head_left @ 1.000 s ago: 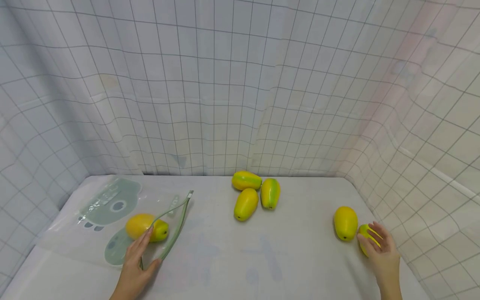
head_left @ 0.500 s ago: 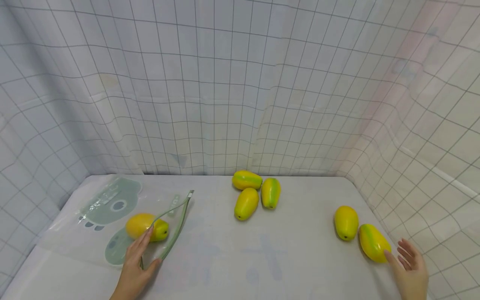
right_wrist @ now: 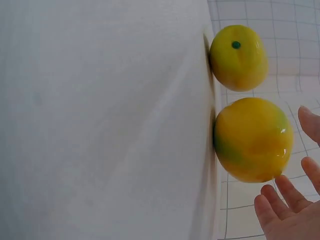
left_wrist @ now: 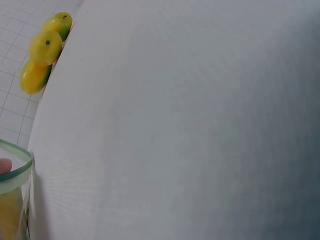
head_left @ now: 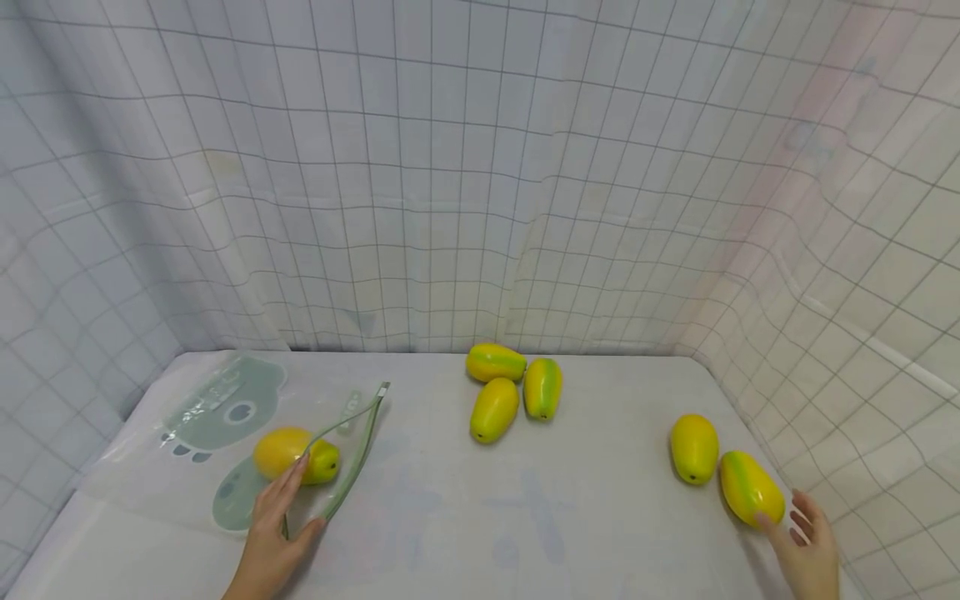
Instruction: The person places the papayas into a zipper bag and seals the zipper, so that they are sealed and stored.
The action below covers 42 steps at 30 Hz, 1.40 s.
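By the near right corner of the table [head_left: 600,508], I have the right hand [head_left: 810,546] loosely cupped beside the nearest papaya [head_left: 750,487]. Its fingers are apart and grasping nothing; whether the thumb touches the skin I can't tell. Towards the near left, my left hand [head_left: 273,523] is spread at the mouth of the clear bag [head_left: 225,412], propping the rim rather than clenching it. Inside lies the bagged papaya [head_left: 281,452], green end toward the opening. A second loose papaya [head_left: 693,450] sits just beyond the first, near the right edge; three more papayas [head_left: 495,410] cluster by the far edge. I'd judge this the reach in bagging fruit; the next move calls for closing the right fingers securely around that nearest papaya.
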Motion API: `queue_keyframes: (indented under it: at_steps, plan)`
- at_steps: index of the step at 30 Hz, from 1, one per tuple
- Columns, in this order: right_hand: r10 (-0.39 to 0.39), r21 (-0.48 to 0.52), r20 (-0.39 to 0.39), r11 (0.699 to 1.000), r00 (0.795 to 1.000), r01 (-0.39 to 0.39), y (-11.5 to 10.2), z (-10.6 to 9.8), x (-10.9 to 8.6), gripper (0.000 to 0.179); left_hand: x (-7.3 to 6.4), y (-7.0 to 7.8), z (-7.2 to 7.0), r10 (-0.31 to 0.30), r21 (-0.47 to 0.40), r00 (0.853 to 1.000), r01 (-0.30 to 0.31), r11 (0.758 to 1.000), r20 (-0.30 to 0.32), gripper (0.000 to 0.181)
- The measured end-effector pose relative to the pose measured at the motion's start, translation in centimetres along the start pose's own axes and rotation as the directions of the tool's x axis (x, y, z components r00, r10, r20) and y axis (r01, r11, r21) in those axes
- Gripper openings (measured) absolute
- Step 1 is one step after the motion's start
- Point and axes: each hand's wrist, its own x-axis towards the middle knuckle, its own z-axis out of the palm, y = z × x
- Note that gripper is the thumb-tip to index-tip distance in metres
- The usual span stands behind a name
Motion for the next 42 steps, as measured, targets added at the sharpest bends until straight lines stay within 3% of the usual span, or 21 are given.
queue_keyframes:
  at_steps: [6, 13, 23, 29, 36, 42]
  plan:
    - [0.039, 0.05, 0.088, 0.998, 0.995, -0.044, -0.3, 0.7, 0.8, 0.08, -0.1, 0.0, 0.0, -0.007, 0.01, 1.0, 0.007, 1.0, 0.002, 0.089]
    - [0.056, -0.012, 0.11, 0.998, 0.992, -0.055, 0.2, 1.0, 0.9, 0.082, -0.1, -0.1, 0.1, -0.012, 0.013, 1.0, 0.012, 1.0, 0.002, 0.089]
    - [0.148, 0.092, 0.098, 0.983, 0.984, -0.157, 0.4, 1.2, 1.2, 0.09, -0.1, 0.0, 0.1, -0.023, 0.025, 1.0, 0.023, 0.999, 0.006, 0.091]
    - [0.156, 0.066, 0.065, 0.985, 0.986, -0.161, 0.4, 1.1, 1.0, 0.088, 0.0, 0.0, 0.1, -0.017, 0.023, 1.0, 0.017, 1.0, 0.005, 0.091]
    - [0.2, 0.143, 0.018, 0.969, 0.98, -0.2, -0.7, 0.9, 0.9, 0.084, -0.1, -0.1, 0.2, -0.007, 0.015, 1.0, 0.007, 1.0, -0.002, 0.089]
    - [0.127, 0.151, -0.026, 0.981, 0.992, -0.122, 0.3, 1.3, 2.6, 0.081, -0.1, -0.3, 0.2, -0.003, 0.014, 1.0, 0.003, 1.0, -0.006, 0.089]
